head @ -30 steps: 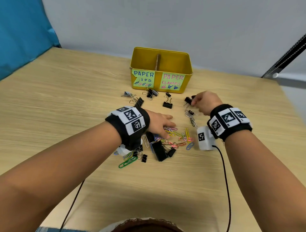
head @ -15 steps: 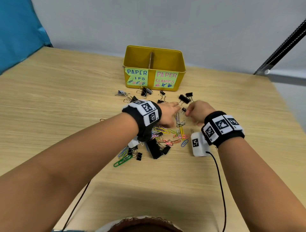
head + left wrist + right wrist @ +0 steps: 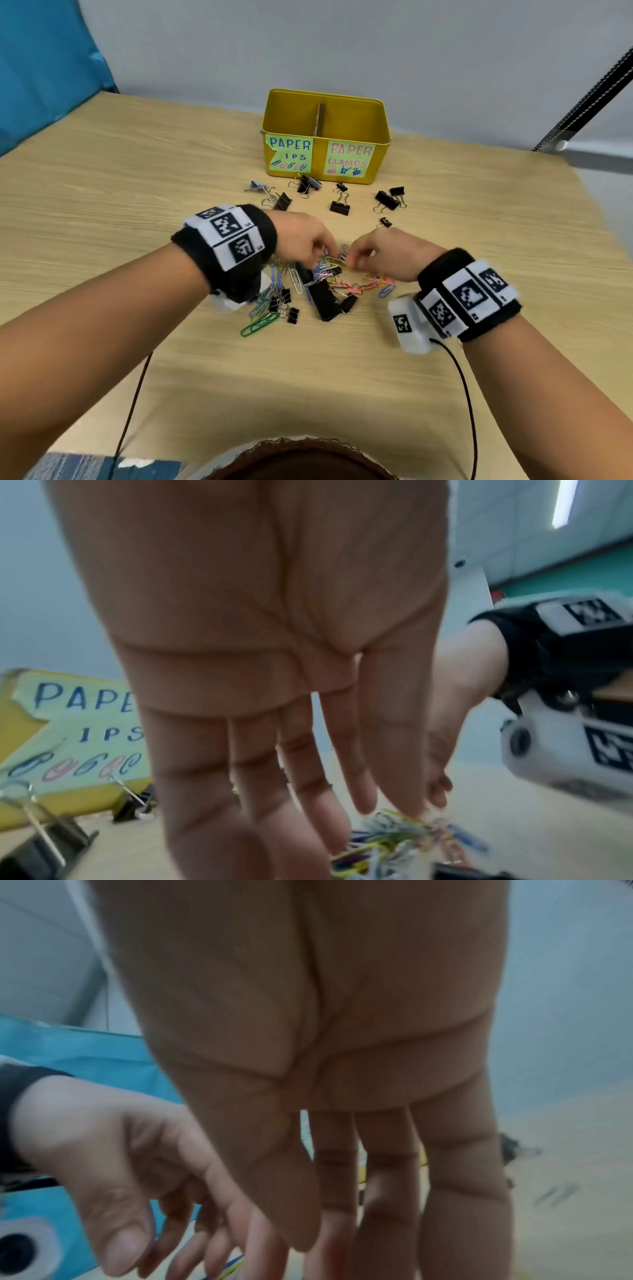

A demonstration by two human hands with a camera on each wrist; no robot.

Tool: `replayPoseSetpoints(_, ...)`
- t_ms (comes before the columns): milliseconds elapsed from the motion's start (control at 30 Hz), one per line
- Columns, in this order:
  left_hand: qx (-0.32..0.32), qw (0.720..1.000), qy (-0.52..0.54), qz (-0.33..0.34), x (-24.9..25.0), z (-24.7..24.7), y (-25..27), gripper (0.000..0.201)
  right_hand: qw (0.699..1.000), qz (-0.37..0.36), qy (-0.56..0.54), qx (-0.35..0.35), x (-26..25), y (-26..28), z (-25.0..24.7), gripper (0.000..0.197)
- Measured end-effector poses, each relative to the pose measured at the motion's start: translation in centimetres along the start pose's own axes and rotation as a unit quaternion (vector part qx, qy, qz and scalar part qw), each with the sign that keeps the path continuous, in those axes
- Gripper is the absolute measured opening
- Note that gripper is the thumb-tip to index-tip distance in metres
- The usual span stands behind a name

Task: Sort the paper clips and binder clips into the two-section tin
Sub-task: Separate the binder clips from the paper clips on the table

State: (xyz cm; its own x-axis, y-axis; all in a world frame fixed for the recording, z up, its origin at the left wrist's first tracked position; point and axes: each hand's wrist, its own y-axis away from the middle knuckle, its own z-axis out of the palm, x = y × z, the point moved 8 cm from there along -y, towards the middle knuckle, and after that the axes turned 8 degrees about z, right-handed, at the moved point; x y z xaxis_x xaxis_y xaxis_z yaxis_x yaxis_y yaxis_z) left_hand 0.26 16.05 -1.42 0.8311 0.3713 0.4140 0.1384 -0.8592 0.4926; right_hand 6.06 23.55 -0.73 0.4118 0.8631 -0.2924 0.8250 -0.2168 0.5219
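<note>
The yellow tin [image 3: 382, 161] stands at the back of the table. A divider splits it, with a "paper clips" label on the left and a "paper clamps" label on the right. A heap of coloured paper clips [image 3: 356, 287] and a large black binder clip [image 3: 323, 301] lie between my wrists. Both hands meet over this heap. My left hand [image 3: 323, 251] pinches a small bunch of paper clips [image 3: 394, 823] between thumb and forefinger. My right hand [image 3: 352, 257] reaches in with straight fingers [image 3: 390, 1191], its tips touching the same bunch.
Several black binder clips [image 3: 339, 207] lie scattered between the heap and the tin, and a silver one [image 3: 255, 186] sits to their left. Green paper clips [image 3: 258, 325] and small binder clips [image 3: 293, 315] lie under my left wrist. Two black cables [image 3: 469, 411] trail toward me.
My right hand has left the binder clips at the right and come back to the heap. My left hand has lifted off the pile and met it over the paper clips.
</note>
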Motion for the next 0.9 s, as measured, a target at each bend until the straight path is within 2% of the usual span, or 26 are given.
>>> replayPoseSetpoints(67, -0.053, 0.999, 0.013, 0.003, 0.5, 1.8, 1.2, 0.049, 0.998, -0.017, 0.015, -0.050, -1.1, 0.9, 2.0, 0.032)
replayPoseSetpoints(133, -0.072, 0.997, -0.002, 0.000, 0.7, 3.2, 1.8, 0.047, 0.997, -0.010, 0.039, -0.067, -1.0, 1.4, 3.1, 0.033)
replayPoseSetpoints(200, -0.062, 0.998, 0.009, -0.006, 0.6, 4.2, 2.1, 0.034, 0.998, 0.013, 0.048, -0.048, -0.3, 1.4, 2.8, 0.029)
replayPoseSetpoints(267, -0.045, 0.997, 0.052, -0.018, 0.5, 4.6, 2.3, 0.024, 0.999, 0.031, 0.042, -0.001, 0.1, 1.0, 1.8, 0.030)
replayPoseSetpoints(367, 0.039, 0.997, 0.046, -0.045, 0.0, 3.1, 2.0, 0.027, 0.996, 0.016, 0.051, 0.067, -0.7, -0.1, 1.0, 0.033)
replayPoseSetpoints(433, 0.093, 0.994, 0.003, -0.059, -0.5, 1.8, 1.8, 0.039, 0.995, -0.007, 0.073, 0.069, -1.8, -0.7, 1.7, 0.029)
replayPoseSetpoints(533, 0.068, 0.995, -0.027, -0.075, -1.4, 2.3, 1.4, 0.050, 0.993, -0.003, 0.103, 0.061, -2.3, -1.2, 2.2, 0.023)
replayPoseSetpoints(633, 0.068, 0.994, -0.048, -0.069, -1.3, 2.5, 1.0, 0.043, 0.991, 0.020, 0.094, 0.091, -1.8, -1.0, 0.6, 0.021)
replayPoseSetpoints(767, 0.076, 0.994, -0.048, -0.066, -1.4, 2.5, 0.6, 0.034, 0.988, 0.012, 0.078, 0.135, -1.5, -0.9, -0.6, 0.023)
replayPoseSetpoints(833, 0.073, 0.995, -0.039, -0.063, -1.5, 2.5, 0.5, 0.028, 0.989, 0.021, 0.054, 0.134, -0.9, -1.0, -0.5, 0.026)
replayPoseSetpoints(900, 0.080, 0.995, -0.012, -0.057, -1.5, 2.1, 0.8, 0.024, 0.992, 0.035, 0.047, 0.115, -0.3, -1.1, 0.1, 0.021)
